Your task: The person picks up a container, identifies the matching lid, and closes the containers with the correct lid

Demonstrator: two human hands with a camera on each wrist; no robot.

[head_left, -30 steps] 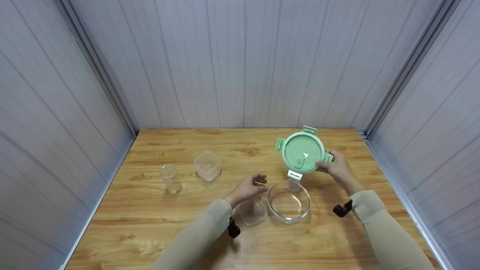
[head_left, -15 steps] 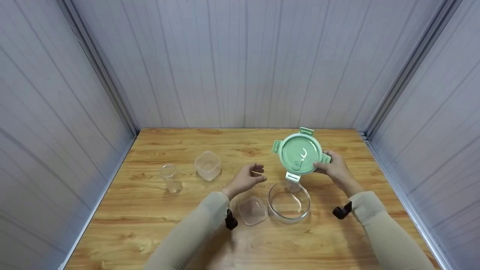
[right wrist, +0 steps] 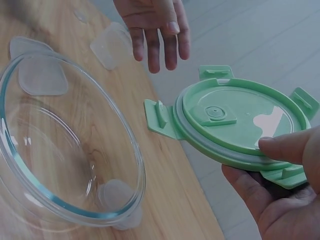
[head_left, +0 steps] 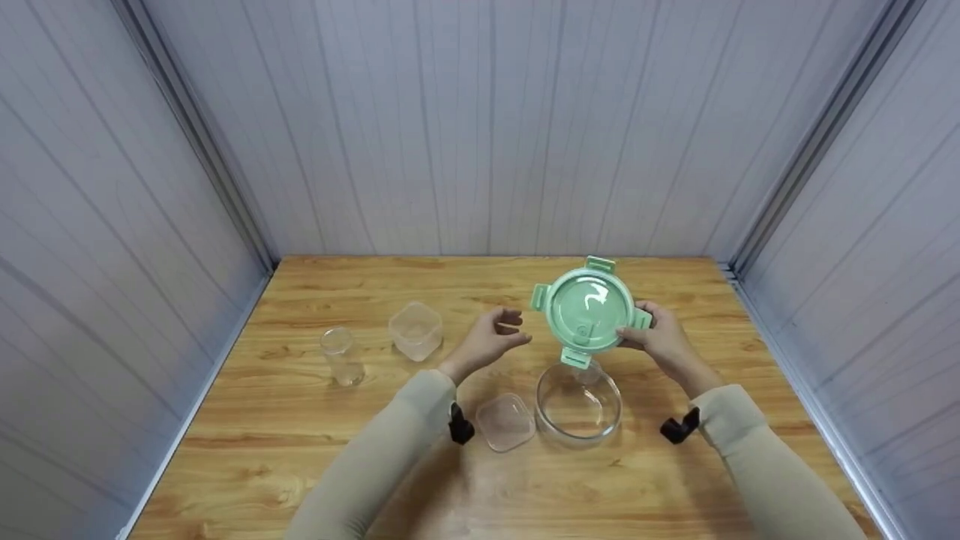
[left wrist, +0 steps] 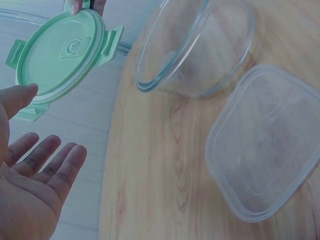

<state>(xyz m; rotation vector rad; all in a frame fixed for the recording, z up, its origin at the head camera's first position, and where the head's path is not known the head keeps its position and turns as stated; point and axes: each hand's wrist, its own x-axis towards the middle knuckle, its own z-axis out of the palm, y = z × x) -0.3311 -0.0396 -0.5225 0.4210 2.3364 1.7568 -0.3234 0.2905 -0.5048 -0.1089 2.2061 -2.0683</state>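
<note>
My right hand (head_left: 660, 341) pinches the right edge of a round green lid (head_left: 591, 309), thumb on top and fingers beneath, as the right wrist view shows. The lid, with its side clips folded outward, is held up above the table beyond a round glass bowl (head_left: 578, 405). To the lid's left, my left hand (head_left: 491, 337) hovers with fingers apart and nothing in them; its thumb and the lid overlap in the left wrist view, but the head view shows a gap. Beside the bowl lies a square clear plastic lid (head_left: 506, 423).
A square translucent container (head_left: 416, 331) stands left of my left hand. Farther left is a clear cylindrical jar (head_left: 343, 357). A small round translucent piece (right wrist: 119, 200) lies behind the bowl. Panelled walls (head_left: 450, 150) border the wooden table (head_left: 300, 465).
The green lid and my right hand have moved left and slightly nearer. My left hand has risen away from the square plastic lid and bowl, toward the back of the table.
</note>
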